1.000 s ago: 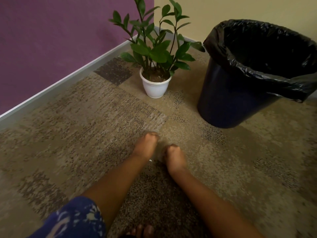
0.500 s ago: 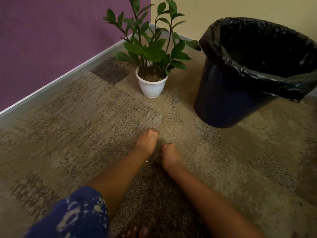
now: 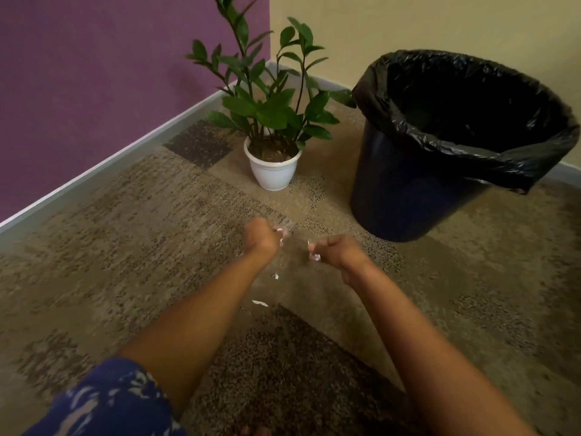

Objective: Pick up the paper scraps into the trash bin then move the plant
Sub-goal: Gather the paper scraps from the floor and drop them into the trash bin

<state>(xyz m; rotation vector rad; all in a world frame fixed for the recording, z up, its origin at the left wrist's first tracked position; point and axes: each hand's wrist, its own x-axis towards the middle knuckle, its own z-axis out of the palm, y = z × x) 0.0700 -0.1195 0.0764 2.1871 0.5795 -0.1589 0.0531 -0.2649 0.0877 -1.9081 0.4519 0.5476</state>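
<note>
White paper scraps [image 3: 280, 233] pinched in the curled fingers of the left hand [image 3: 262, 239], more scraps [image 3: 314, 255] gripped in the fisted right hand [image 3: 339, 251], both hands close together over the carpet [image 3: 141, 247]. On the carpet nearer the body, between the forearms [image 3: 201, 309], a small loose scrap [image 3: 275, 276] and a longer loose scrap [image 3: 260, 303], touched by neither hand. Beyond the hands, the black-lined trash bin [image 3: 408, 190] to the right and the plant [image 3: 270, 111] in its white pot [image 3: 272, 174] to the left, both well apart from every scrap.
</note>
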